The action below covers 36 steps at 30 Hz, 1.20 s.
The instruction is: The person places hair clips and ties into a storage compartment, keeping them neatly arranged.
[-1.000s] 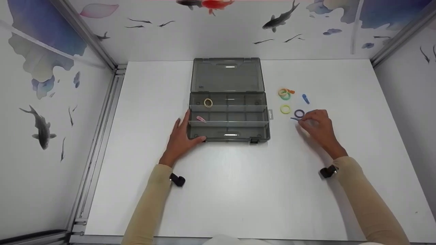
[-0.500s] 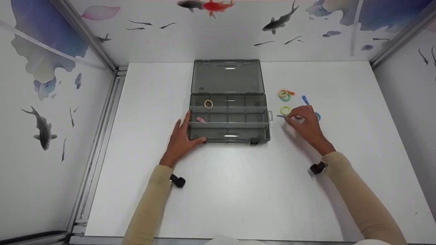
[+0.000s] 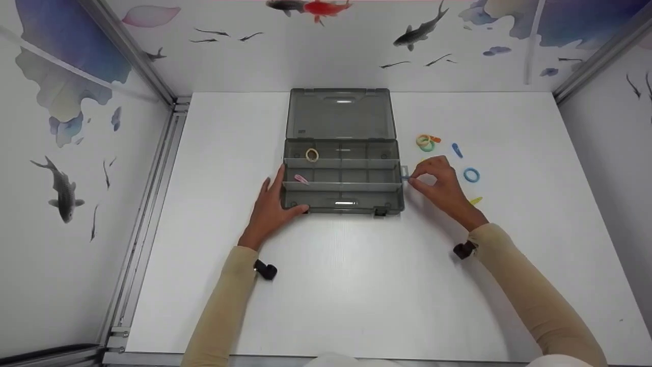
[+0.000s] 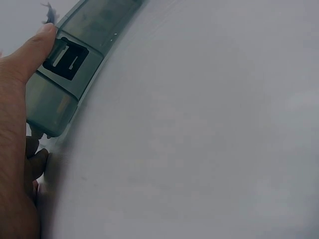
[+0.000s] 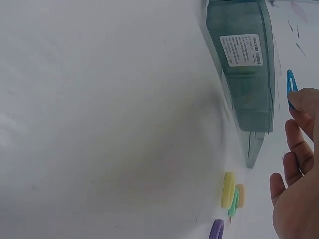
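A grey see-through compartment box [image 3: 351,210] lies with its lid [image 3: 341,120] folded back. My left hand [image 3: 269,209] holds its front left corner, thumb on the front edge and fingers along the left side. Thumb and fingertips of my right hand [image 3: 440,186] pinch a blue snap hair clip [image 5: 291,82], which points toward the box's right side, beside the clear hang tab [image 3: 404,169]. One pink hair clip [image 3: 301,179] rests in the middle row of the box. A beige hair tie [image 3: 307,154] is in the back row, at the left.
Right of the box lie an orange hair tie [image 3: 419,136], a green one [image 3: 428,150], an orange clip [image 3: 435,138], another blue clip [image 3: 457,150], a blue hair tie [image 3: 465,176] and a yellow clip [image 3: 476,201]. The right wrist view shows a yellow tie [image 5: 228,190] and a purple one [image 5: 217,230].
My right hand has moved left with the blue hair clip, from beside the purple hair tie to the box's right edge. My left hand stays at the box corner.
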Motion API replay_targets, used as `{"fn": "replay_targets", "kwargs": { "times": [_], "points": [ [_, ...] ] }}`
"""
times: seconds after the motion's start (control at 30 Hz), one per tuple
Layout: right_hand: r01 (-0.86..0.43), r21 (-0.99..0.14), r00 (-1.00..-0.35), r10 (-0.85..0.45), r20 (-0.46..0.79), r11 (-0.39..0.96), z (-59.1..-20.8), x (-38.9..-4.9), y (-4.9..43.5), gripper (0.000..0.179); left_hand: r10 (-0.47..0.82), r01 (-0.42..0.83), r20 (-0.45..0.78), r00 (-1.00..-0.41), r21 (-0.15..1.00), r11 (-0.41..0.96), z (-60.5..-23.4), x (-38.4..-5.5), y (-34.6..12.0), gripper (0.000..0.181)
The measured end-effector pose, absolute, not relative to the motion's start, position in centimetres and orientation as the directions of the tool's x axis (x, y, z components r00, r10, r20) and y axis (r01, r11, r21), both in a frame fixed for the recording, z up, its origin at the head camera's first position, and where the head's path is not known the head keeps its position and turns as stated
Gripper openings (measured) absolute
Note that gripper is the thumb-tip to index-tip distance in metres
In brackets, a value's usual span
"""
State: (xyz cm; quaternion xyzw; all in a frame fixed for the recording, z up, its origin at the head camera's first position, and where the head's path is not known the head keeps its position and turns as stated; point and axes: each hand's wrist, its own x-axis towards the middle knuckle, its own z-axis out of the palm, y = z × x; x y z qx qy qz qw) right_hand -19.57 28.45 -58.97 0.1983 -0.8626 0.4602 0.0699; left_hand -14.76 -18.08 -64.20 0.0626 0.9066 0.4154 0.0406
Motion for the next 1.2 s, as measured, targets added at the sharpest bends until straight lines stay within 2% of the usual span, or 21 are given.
{"fn": "replay_targets", "kwargs": {
  "times": [0.27, 0.67, 1.2],
  "points": [
    [-0.404, -0.765, -0.908, -0.318, 0.271, 0.501, -59.1, -19.7, 27.2, 0.004, 0.148, 0.075, -0.028, -0.989, 0.761, 0.644, -64.2, -14.8, -18.0, 0.126],
    [-0.414, -0.761, -0.903, -0.328, 0.277, 0.499, -59.3, -20.3, 26.0, 0.006, 0.133, 0.059, -0.036, -0.99, 0.759, 0.649, -64.2, -14.7, -18.1, 0.125],
    [-0.36, -0.763, -0.93, -0.275, 0.246, 0.537, -59.5, -22.3, 25.4, 0.005, 0.127, 0.047, -0.044, -0.991, 0.767, 0.639, -64.4, -14.8, -18.1, 0.123]
  ]
}}
